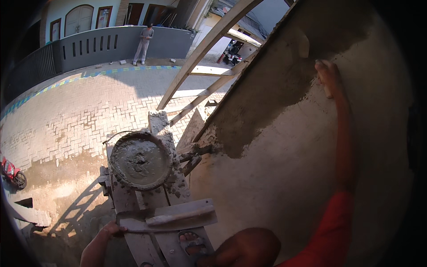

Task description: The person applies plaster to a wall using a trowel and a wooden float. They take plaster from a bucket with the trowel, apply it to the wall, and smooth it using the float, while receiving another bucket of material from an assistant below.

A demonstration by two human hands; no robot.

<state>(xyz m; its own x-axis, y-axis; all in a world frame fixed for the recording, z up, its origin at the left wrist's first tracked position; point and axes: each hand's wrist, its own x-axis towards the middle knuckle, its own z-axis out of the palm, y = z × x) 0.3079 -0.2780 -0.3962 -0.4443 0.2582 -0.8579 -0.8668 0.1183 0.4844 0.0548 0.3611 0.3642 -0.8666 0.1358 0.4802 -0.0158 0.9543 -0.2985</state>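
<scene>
My right hand (pixel 328 75) is raised against the wall, closed round the pale handle of a trowel (pixel 303 45). The trowel's blade lies at the band of wet mortar (pixel 271 104) spread along the wall's sloping edge. Low on the left, my left hand (pixel 111 228) has its fingers curled over the left end of a long grey plastering float (pixel 182 219) with a bar-shaped handle. Just beyond the float, a round bucket (pixel 165 175) full of wet grey mortar (pixel 138 158) stands on planks, its wire handle tipped to one side.
I am on a mortar-spattered plank scaffold (pixel 149 244), with a sandalled foot (pixel 192 242) beside the float. A wooden ladder-like frame (pixel 200 49) leans near the wall. Far below lies a paved yard (pixel 84 120), with a person (pixel 143 44) by a grey fence and a red motorbike (pixel 12 173).
</scene>
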